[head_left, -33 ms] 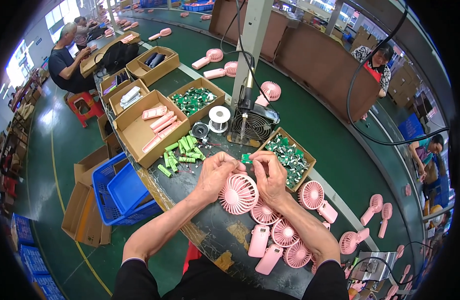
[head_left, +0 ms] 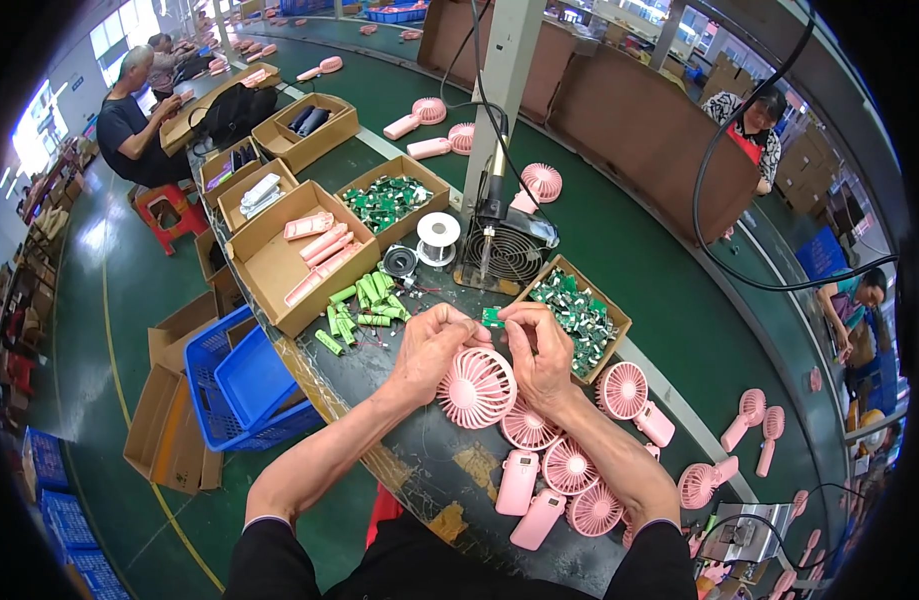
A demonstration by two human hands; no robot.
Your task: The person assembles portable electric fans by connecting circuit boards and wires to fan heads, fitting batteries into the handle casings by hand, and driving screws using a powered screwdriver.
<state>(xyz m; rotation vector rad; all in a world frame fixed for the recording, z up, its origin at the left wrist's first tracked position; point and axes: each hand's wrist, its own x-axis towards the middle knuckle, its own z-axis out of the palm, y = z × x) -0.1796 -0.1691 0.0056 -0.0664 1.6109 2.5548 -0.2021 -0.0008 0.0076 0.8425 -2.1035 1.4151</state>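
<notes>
My left hand (head_left: 427,352) and my right hand (head_left: 541,350) meet over the dark workbench, fingertips pinched together on a small green circuit board (head_left: 492,317). Just below them a round pink fan head (head_left: 476,388) lies on the bench, touching both hands. More pink fan heads (head_left: 569,465) and pink handle shells (head_left: 517,482) lie along my right forearm. A cardboard box of green circuit boards (head_left: 579,312) stands right of my right hand. Loose green battery cells (head_left: 362,298) lie to the left of my left hand.
Behind my hands are a soldering iron on a small extractor fan (head_left: 501,245), a solder spool (head_left: 438,236) and boxes of pink shells (head_left: 317,250) and boards (head_left: 384,200). A blue crate (head_left: 241,388) sits low left. Finished pink fans lie on the green conveyor (head_left: 639,260). Other people work at the back left and the right.
</notes>
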